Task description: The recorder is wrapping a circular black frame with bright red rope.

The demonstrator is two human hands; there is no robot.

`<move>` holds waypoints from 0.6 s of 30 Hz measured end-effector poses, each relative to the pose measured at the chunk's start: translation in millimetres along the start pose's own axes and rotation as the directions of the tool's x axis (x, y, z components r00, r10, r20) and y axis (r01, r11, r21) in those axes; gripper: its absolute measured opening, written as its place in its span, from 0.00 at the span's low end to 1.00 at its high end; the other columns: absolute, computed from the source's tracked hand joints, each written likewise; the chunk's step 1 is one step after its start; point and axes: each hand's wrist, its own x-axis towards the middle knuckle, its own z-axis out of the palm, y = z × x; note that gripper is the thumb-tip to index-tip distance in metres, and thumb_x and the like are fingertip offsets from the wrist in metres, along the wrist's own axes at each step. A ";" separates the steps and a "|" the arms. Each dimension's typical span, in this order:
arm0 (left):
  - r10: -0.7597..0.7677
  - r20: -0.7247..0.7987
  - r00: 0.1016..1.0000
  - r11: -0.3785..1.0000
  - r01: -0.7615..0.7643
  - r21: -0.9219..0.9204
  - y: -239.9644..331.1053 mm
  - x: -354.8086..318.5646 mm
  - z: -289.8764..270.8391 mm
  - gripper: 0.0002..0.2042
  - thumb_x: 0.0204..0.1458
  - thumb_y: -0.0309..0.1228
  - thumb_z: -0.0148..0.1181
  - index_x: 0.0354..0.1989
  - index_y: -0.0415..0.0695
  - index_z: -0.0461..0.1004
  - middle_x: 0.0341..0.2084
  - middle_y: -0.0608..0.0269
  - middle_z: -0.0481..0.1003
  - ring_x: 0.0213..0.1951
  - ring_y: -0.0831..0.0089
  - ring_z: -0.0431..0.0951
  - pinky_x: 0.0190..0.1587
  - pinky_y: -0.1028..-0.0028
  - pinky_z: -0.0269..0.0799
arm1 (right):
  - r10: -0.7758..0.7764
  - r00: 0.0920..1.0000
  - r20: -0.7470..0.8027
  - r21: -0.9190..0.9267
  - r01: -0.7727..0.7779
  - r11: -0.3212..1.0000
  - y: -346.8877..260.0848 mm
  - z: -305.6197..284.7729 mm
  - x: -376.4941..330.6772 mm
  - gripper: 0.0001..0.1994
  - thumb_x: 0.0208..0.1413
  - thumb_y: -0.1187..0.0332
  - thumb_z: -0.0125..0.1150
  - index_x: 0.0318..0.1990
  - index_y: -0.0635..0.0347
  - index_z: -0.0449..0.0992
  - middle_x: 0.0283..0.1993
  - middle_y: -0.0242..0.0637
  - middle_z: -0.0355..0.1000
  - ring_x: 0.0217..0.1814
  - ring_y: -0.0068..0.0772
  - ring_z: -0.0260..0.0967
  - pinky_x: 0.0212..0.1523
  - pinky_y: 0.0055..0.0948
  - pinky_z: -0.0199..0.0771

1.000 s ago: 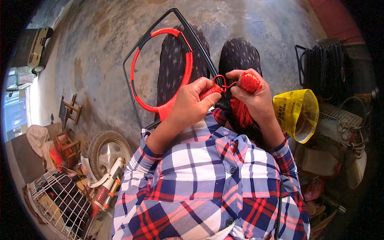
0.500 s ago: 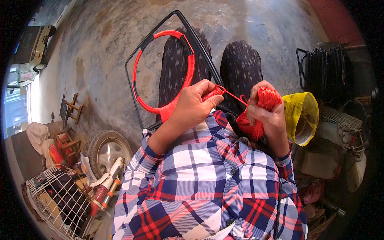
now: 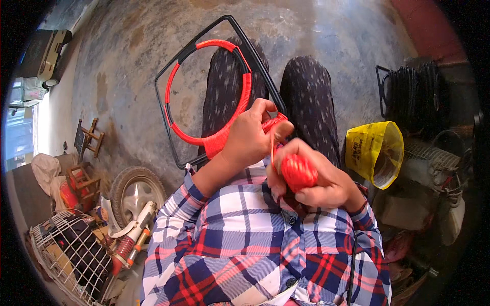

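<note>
A black metal frame (image 3: 193, 42) with bent sides leans over my thighs. Inside it is a ring (image 3: 247, 89) wrapped mostly in red cord, with short black stretches showing. My left hand (image 3: 244, 135) pinches a red-wrapped bar (image 3: 275, 121) at the frame's near right side, thumb and fingers closed round it. Close beside it, my right hand (image 3: 326, 178) grips a bundle of red cord (image 3: 299, 172) just in front of my shirt. A strand runs between the bundle and the wrapped bar; part of it is hidden by my fingers.
To the right stand an open yellow bag (image 3: 375, 153) and a stack of black frames (image 3: 412, 92). At the left lie a wheel (image 3: 137, 193), a white wire basket (image 3: 76, 255), a shock absorber (image 3: 127, 245) and a small wooden stool (image 3: 92, 137).
My right hand has moved left and toward my body with the cord bundle, coming next to my left hand. The left hand keeps its hold on the wrapped bar.
</note>
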 end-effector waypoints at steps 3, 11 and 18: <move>0.037 -0.129 0.991 0.991 -0.053 -0.121 -9.3 -3.7 -3.8 0.17 0.60 0.43 0.52 0.42 0.38 0.69 0.21 0.57 0.72 0.23 0.70 0.74 0.29 0.70 0.70 | -0.157 0.945 0.286 -0.289 0.242 0.926 -10.0 -33.6 -1.3 0.17 0.48 0.64 0.58 0.43 0.66 0.70 0.40 0.43 0.72 0.40 0.38 0.72 0.41 0.32 0.71; -0.225 0.072 0.972 0.861 0.233 -0.452 10.3 -2.2 -13.6 0.31 0.63 0.56 0.33 0.59 0.39 0.59 0.43 0.57 0.70 0.18 0.84 0.65 0.18 0.82 0.61 | -0.309 0.866 -0.392 -0.920 -0.366 0.142 19.5 -67.7 23.3 0.19 0.37 0.77 0.68 0.42 0.63 0.76 0.39 0.42 0.68 0.41 0.45 0.71 0.42 0.32 0.73; -0.209 0.067 0.976 0.817 0.212 -0.536 -1.8 0.3 -13.0 0.15 0.64 0.33 0.42 0.55 0.40 0.65 0.36 0.64 0.73 0.36 0.82 0.73 0.37 0.81 0.71 | -0.141 0.929 -0.343 -0.223 0.065 0.973 50.4 -68.0 43.8 0.22 0.48 0.83 0.60 0.54 0.69 0.66 0.50 0.36 0.67 0.52 0.26 0.66 0.53 0.28 0.69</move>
